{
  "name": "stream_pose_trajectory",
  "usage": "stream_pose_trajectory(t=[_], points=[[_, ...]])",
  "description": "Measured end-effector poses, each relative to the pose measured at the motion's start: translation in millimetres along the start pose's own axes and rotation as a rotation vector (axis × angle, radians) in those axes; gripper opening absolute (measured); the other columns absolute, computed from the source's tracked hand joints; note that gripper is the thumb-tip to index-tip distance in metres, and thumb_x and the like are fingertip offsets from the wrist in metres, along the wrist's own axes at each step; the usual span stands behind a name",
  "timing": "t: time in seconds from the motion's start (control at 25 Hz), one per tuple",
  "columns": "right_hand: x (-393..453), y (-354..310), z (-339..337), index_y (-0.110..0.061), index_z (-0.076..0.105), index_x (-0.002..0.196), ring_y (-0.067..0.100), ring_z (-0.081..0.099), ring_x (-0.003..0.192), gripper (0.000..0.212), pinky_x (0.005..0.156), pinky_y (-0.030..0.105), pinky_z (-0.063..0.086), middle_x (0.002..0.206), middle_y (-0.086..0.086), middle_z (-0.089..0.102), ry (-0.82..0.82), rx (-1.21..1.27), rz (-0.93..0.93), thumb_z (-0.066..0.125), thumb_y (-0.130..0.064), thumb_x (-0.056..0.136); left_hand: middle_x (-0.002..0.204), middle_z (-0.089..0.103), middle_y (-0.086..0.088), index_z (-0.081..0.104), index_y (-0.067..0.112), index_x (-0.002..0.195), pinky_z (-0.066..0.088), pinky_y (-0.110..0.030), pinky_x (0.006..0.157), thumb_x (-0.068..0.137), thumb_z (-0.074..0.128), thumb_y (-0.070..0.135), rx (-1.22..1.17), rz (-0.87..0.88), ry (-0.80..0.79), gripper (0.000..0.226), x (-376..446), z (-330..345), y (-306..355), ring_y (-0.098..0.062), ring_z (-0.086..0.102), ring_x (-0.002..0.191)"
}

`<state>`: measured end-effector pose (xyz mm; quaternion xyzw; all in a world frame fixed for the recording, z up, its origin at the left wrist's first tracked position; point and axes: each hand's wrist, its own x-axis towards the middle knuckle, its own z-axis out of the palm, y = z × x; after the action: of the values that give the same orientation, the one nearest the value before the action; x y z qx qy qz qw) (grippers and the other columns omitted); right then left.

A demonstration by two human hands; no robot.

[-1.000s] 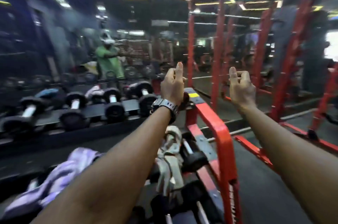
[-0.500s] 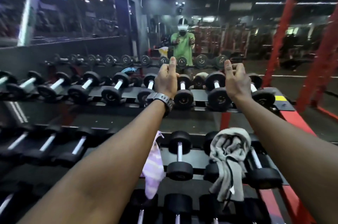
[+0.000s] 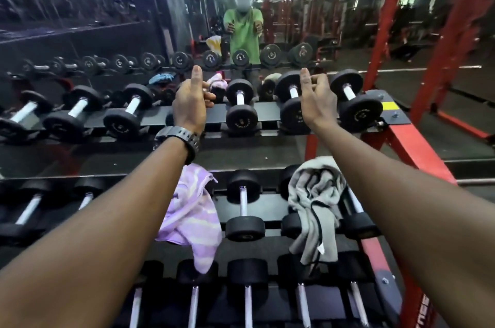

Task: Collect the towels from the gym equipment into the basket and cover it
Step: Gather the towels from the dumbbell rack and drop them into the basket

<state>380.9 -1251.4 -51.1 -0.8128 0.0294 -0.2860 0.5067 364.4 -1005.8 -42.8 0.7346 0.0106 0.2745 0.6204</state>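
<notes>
Both arms stretched out over dumbbell rack. Left hand loosely curled, thumb up, empty; right hand half-curled, empty. Lilac towel and grey towel draped over middle-tier dumbbells below. Basket unseen. Best: lower, pinch bunched fabric, lift clear of handles.

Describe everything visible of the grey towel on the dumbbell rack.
The grey towel is a soft, crumpled cloth, pale grey, bunched in folds with a thin dark cord or trim running through it and a small white tag near its lower end. It lies draped over dumbbells on the middle tier of the rack, near its right red end, with its lower end hanging toward the tier below. Neither hand touches it; the right forearm passes above it.
</notes>
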Motion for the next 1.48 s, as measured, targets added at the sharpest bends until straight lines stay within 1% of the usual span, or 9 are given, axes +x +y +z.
stream_pose_trajectory(t=[0.4,0.6,0.72,0.84,0.92,1.0,1.16,1.32,1.48], points=[[-58,189,53,-0.022,0.053,0.098,0.018,0.055,0.087,0.046,0.077,0.030,0.033,0.083,-0.012,0.059,-0.057,-0.201,0.269,0.036,-0.065,0.095,0.074,0.071,0.003,0.060,0.027,0.077,0.053,-0.042,0.083,0.079,0.037,0.078,0.100,-0.258,-0.129,0.056,-36,65,-187,-0.019,0.066,0.070],[-79,305,77,-0.016,0.055,0.111,0.031,0.059,0.106,0.055,0.083,0.036,0.039,0.113,0.011,0.066,-0.103,-0.358,0.408,0.036,-0.065,0.095,0.083,0.073,0.004,0.065,0.028,0.080,0.049,-0.041,0.086,0.081,0.035,0.077,0.328,-0.352,-0.044,0.058,-38,46,-300,-0.027,0.066,0.088],[-96,355,94,-0.011,0.047,0.135,0.044,0.048,0.126,0.075,0.101,0.054,0.041,0.135,0.026,0.054,-0.124,-0.619,0.416,0.042,-0.071,0.090,0.103,0.072,-0.006,0.066,0.031,0.090,0.040,-0.040,0.093,0.089,0.047,0.066,0.650,-0.264,0.021,0.040,-47,16,-359,-0.034,0.057,0.108],[-117,386,113,-0.025,0.032,0.146,0.049,0.032,0.137,0.093,0.106,0.066,0.032,0.150,0.025,0.032,-0.230,-0.767,0.478,0.056,-0.080,0.075,0.163,0.024,-0.011,0.044,0.034,0.143,0.000,-0.056,0.119,0.069,0.062,0.078,1.076,-0.315,-0.032,0.088,-61,-7,-407,-0.039,0.006,0.152],[-122,396,119,-0.028,0.035,0.143,0.051,0.034,0.134,0.094,0.105,0.067,0.033,0.148,0.025,0.034,-0.253,-0.800,0.461,0.060,-0.082,0.070,0.167,-0.004,-0.013,0.017,0.039,0.154,-0.011,-0.065,0.114,0.053,0.070,0.082,1.175,-0.404,-0.073,0.123,-66,-16,-427,-0.042,-0.017,0.150],[-122,395,121,-0.024,0.046,0.138,0.052,0.038,0.130,0.084,0.104,0.065,0.035,0.141,0.026,0.040,-0.250,-0.843,0.409,0.058,-0.078,0.075,0.166,-0.008,-0.015,0.004,0.039,0.155,-0.003,-0.072,0.111,0.050,0.080,0.073,1.284,-0.479,-0.154,0.134,-69,-28,-442,-0.042,-0.019,0.150],[-116,389,124,-0.018,0.055,0.132,0.050,0.038,0.128,0.057,0.101,0.064,0.035,0.137,0.026,0.043,-0.220,-0.877,0.395,0.052,-0.058,0.092,0.146,0.036,-0.009,0.044,0.032,0.134,0.036,-0.059,0.095,0.064,0.084,0.049,1.368,-0.400,-0.218,0.082,-66,-40,-448,-0.034,0.020,0.142],[-109,387,116,-0.009,0.055,0.130,0.051,0.041,0.123,0.046,0.096,0.060,0.039,0.131,0.031,0.046,-0.170,-0.874,0.365,0.053,-0.041,0.097,0.112,0.057,-0.010,0.062,0.020,0.103,0.041,-0.044,0.072,0.079,0.066,0.015,1.281,-0.265,-0.222,0.024,-53,-42,-439,-0.036,0.039,0.117],[-106,372,111,-0.002,0.053,0.117,0.054,0.053,0.108,0.041,0.084,0.056,0.045,0.117,0.035,0.052,-0.141,-0.879,0.269,0.050,-0.039,0.099,0.095,0.062,-0.012,0.063,0.014,0.091,0.034,-0.038,0.061,0.078,0.059,0.004,1.278,-0.138,-0.148,0.017,-43,-45,-416,-0.040,0.048,0.102]])
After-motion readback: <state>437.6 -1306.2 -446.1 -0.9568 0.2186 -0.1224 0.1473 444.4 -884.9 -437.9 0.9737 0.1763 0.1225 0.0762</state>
